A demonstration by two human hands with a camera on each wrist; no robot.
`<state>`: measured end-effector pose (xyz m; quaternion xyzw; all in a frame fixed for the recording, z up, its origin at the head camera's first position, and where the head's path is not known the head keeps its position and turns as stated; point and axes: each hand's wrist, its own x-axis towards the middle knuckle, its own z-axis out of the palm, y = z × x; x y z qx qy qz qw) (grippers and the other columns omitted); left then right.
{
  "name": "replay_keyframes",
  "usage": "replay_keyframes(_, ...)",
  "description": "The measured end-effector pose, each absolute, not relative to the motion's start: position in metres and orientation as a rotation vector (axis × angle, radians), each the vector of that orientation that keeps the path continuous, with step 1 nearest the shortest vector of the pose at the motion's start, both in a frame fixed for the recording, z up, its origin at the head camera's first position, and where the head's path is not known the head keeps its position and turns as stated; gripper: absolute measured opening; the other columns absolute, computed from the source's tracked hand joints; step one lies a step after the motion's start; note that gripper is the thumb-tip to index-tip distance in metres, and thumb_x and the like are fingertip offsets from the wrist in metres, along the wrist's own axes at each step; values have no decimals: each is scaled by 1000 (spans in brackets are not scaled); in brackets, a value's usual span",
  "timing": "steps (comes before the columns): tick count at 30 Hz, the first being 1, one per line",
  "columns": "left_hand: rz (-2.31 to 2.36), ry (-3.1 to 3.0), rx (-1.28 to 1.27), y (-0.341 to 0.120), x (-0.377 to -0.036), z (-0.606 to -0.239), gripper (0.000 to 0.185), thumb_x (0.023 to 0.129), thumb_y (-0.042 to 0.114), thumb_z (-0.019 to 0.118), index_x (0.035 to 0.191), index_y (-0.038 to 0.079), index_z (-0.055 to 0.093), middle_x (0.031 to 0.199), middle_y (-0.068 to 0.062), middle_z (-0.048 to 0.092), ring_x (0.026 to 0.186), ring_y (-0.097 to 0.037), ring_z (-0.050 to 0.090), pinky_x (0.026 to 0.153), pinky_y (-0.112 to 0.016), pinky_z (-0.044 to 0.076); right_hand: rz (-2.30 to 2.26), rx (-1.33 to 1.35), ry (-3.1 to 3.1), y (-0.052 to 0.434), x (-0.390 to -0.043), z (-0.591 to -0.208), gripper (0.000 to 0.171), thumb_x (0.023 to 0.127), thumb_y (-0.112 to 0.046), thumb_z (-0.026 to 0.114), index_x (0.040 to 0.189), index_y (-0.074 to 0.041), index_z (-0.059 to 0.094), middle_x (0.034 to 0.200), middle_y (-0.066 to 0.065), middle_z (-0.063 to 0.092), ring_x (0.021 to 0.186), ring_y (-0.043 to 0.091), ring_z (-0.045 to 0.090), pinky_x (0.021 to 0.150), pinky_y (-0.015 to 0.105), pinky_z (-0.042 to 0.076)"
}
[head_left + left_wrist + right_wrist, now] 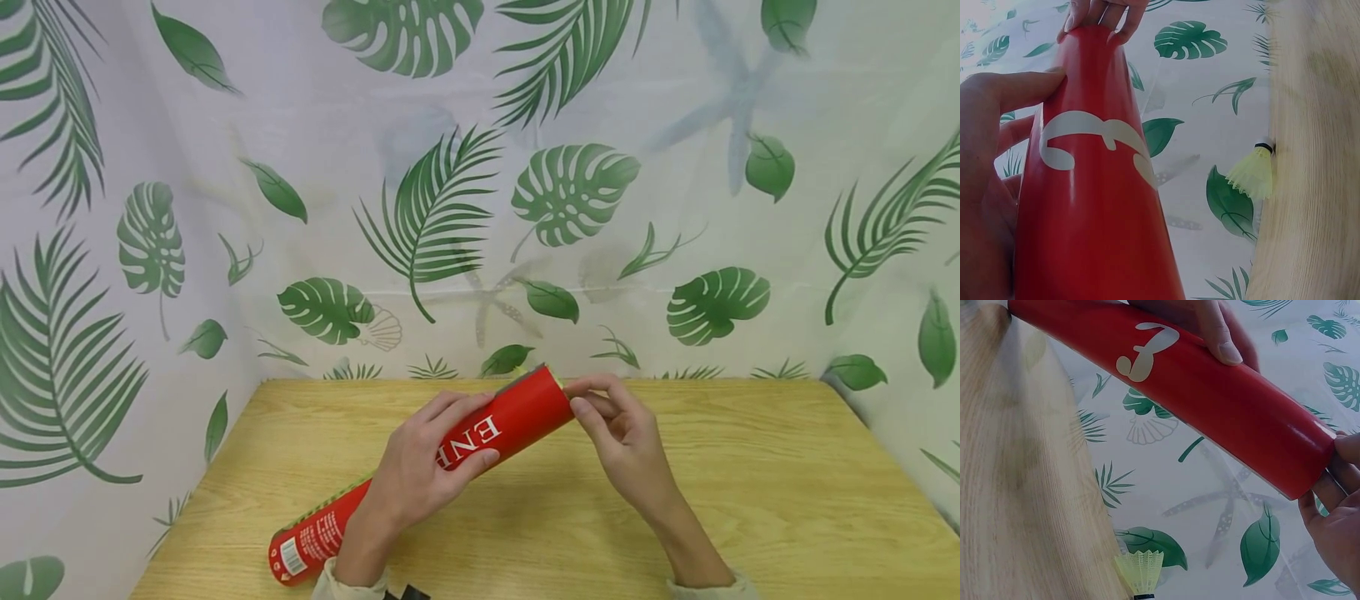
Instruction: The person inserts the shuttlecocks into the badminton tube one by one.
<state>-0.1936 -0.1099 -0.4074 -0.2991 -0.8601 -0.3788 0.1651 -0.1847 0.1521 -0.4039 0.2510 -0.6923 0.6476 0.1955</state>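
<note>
A long red shuttlecock tube (528, 412) with pale lettering is held slanting above the table, its mouth raised to the right. My left hand (423, 462) grips it around the middle, thumb along the near side. At the raised mouth is my right hand (626, 437), its thumb and fingers bent around the rim. In the right wrist view, a finger of the right hand (1338, 515) reaches into the opening; what lies inside is hidden. A yellow shuttlecock (1254, 169) with a white cork and dark band lies on the table near its far edge, mostly behind the tube in the head view.
The wood-grain table (720, 467) reaches back to a white curtain (465, 208) printed with green leaves, which also runs along the left and right sides. The tube's lower end (288, 554) is low over the front left of the tabletop.
</note>
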Motion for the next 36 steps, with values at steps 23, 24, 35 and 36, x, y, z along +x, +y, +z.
replay_keyframes(23,-977,-2511,-572,-150,-208,-410,57,90,38,79,143,34,58,127,9,61,104,-13,61,78,-35,55,1488,736,-2159,166,-248,-436,27,97,6,64,123,-3,66,119,11,69,112,24,67,97,33,53)
replay_keyframes(24,-966,-2513,-551,-154,-209,-410,57,90,38,79,143,33,59,127,8,61,103,-14,61,78,-35,55,1427,742,-2207,165,-253,-439,28,96,5,66,123,-4,67,119,9,70,111,24,67,96,36,54)
replay_keyframes(35,-914,-2536,-378,-181,-219,-415,57,89,36,78,142,27,59,128,1,63,104,-20,62,80,-41,55,725,1049,-2455,153,-307,-462,28,85,4,78,109,-8,70,125,13,69,118,34,63,91,50,54)
replay_keyframes(36,-912,-2539,-374,-183,-220,-415,57,90,36,78,142,28,59,128,1,63,104,-19,62,80,-41,55,681,1072,-2473,152,-310,-463,26,84,5,76,106,-8,70,127,15,68,119,36,63,90,50,54)
